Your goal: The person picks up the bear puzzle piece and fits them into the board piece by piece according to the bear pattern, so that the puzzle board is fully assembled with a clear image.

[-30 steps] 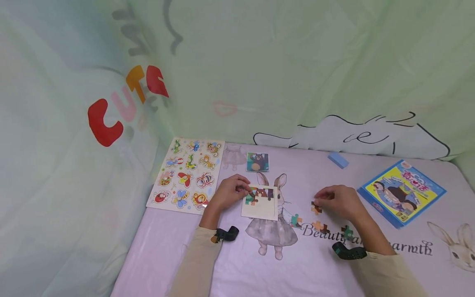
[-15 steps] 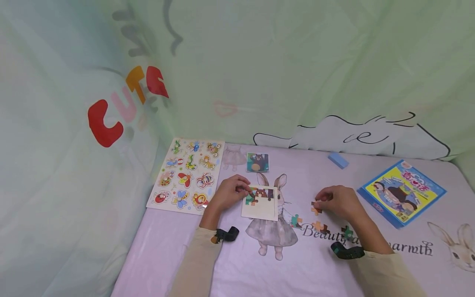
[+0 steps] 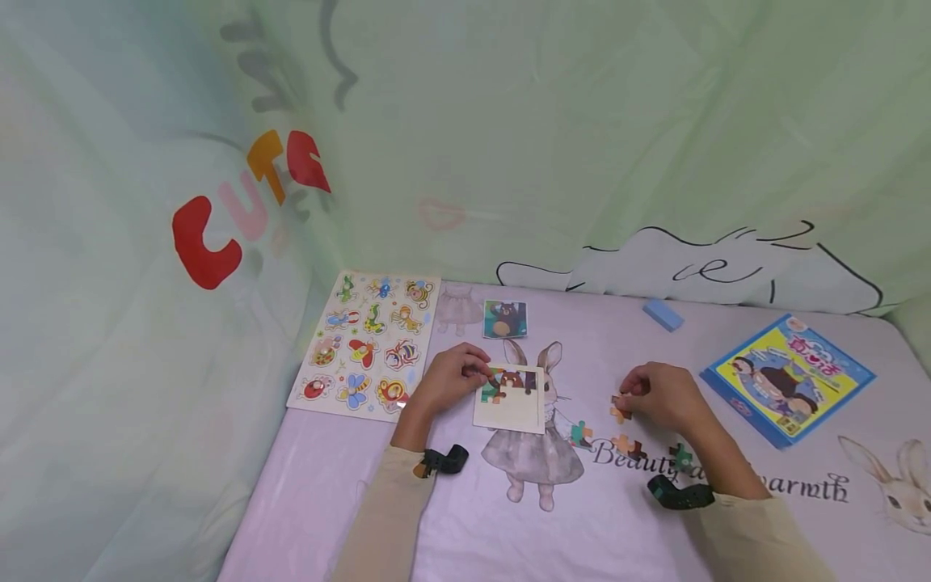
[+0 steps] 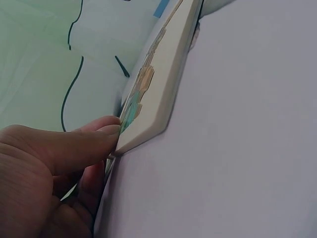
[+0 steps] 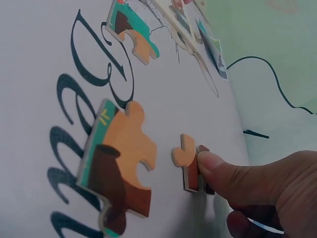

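My left hand (image 3: 457,377) holds the left edge of a small pale puzzle board (image 3: 509,416), thumb and index finger at its rim in the left wrist view. Fitted pieces (image 3: 511,380) of a bear picture fill the board's upper part; bare wood shows below. To the right, my right hand (image 3: 665,394) pinches a brown and orange puzzle piece (image 5: 188,161), low over the cloth or touching it; its fingertips hide part of it. Loose nearby are an orange, brown and teal piece (image 5: 124,158), a teal and orange piece (image 3: 581,433) and a dark green piece (image 3: 680,456).
A picture card of a bear (image 3: 505,318) lies behind the board. A board of insect shapes (image 3: 367,347) lies to the left. A blue block (image 3: 663,314) and a blue and yellow box (image 3: 789,378) are at the right. Cloth walls (image 3: 465,145) stand behind and left.
My right hand has shifted very slightly rightward with the pinched piece, whose angle differs a little. The left hand and the puzzle board stay where they were.
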A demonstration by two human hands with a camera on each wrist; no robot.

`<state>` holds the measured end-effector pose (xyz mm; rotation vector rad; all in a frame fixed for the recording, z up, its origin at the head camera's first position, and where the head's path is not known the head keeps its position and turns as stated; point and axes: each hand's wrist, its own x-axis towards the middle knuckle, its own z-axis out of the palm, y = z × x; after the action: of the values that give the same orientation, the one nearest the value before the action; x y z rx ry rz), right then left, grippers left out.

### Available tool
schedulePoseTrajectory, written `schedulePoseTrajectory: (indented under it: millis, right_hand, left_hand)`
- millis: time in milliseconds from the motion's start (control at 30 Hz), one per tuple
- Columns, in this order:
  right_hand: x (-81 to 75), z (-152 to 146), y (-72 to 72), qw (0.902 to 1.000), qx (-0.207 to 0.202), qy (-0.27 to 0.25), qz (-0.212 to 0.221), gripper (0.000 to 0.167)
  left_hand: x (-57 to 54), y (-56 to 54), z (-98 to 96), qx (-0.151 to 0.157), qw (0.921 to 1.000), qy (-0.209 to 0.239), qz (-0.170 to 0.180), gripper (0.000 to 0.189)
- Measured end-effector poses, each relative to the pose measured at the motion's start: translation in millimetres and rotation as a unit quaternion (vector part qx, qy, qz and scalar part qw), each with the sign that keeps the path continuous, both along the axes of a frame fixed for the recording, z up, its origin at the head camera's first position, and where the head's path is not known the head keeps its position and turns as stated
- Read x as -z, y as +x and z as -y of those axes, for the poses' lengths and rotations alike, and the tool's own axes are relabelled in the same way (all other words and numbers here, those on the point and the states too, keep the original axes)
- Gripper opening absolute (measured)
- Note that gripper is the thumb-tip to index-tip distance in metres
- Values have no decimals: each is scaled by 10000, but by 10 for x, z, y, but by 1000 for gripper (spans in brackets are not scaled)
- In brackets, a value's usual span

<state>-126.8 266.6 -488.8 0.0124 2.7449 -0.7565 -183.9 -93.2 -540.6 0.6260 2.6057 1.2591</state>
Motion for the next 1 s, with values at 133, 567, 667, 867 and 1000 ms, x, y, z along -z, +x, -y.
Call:
schedulePoseTrajectory:
  millis: [133, 567, 667, 867, 1000]
  right_hand:
    - [-25, -13, 5, 9999, -100, 28, -81, 24]
    - [-182, 118, 18, 9993, -160, -198, -270, 19]
    - [-198, 188, 8, 9988, -147, -374, -283, 17]
    - [-170, 378, -11, 9973, -117, -682, -225, 14]
    - [-143, 519, -10, 9958, -124, -890, -163, 14]
  left_hand:
    - [2, 1, 0, -1, 10000, -2, 15, 7]
    - [-9, 5, 0, -32, 10000, -26, 79, 7]
    - [-8, 8, -2, -24, 10000, 26, 61, 7]
    - [-11, 16, -2, -59, 9999, 26, 102, 7]
    - [-10, 16, 2, -56, 9999, 0, 97, 7]
